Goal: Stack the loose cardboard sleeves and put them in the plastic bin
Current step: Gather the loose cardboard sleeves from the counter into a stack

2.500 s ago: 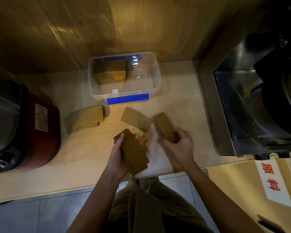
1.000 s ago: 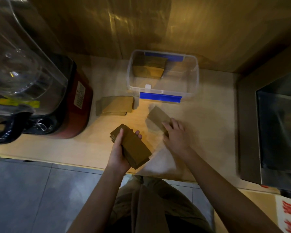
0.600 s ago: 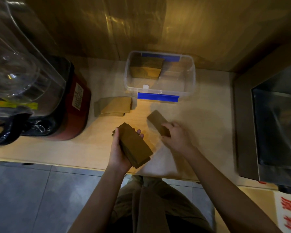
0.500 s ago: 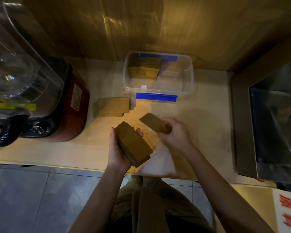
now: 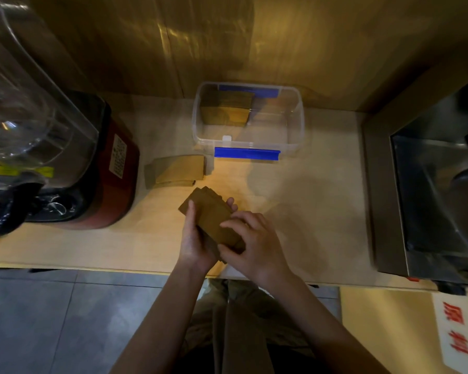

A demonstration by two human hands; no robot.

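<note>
While both hands (image 5: 197, 238) grip flat brown cardboard stack (image 5: 214, 220) | clear bin (image 5: 297, 122) apart

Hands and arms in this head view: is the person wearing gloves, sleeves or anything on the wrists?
No. The left hand and right hand are bare, without gloves. Both forearms are uncovered as far as the picture shows, with no sleeve, watch or band visible. In the dim light, no rings can be made out.

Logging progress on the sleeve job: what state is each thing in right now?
Held stack: gripped by both hands above the counter.
Left hand: closed on stack.
Right hand: closed on stack.
Plastic bin: lid off, sleeves inside.
Counter pile: loose beside bin.
</note>
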